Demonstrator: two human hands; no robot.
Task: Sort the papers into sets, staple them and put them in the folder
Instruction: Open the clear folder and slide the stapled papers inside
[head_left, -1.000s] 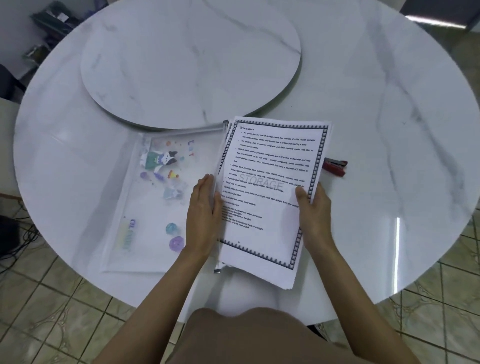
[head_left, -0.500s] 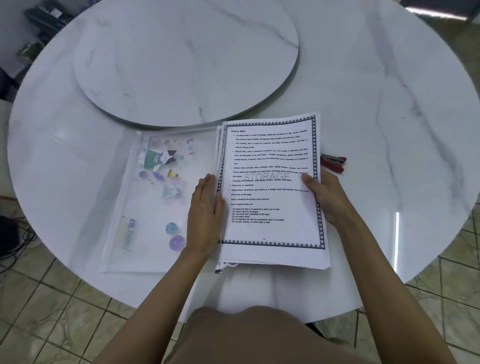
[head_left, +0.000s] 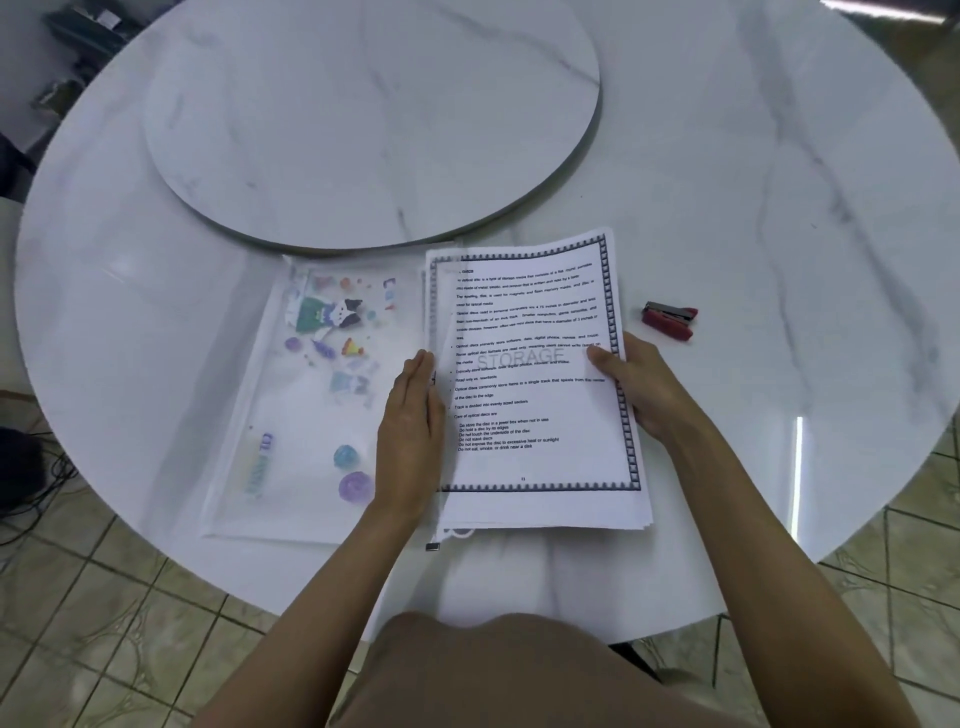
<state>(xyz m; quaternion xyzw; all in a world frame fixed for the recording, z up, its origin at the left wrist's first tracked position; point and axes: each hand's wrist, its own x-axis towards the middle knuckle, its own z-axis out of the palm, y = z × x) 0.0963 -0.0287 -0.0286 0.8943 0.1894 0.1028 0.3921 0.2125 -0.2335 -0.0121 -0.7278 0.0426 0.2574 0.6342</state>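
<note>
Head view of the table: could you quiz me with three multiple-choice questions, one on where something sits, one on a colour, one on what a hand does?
1. Where is the stapler? A on a chair; B on the table, right of the papers; C in a drawer.
2. What colour is the stapler? A green; B yellow; C red.
3. What is the right hand doing? A gripping the papers at their right edge; B waving in the air; C holding the stapler.
Answers: B, it lies apart from them; C, its body is red; A, its thumb lies on the top sheet.
</note>
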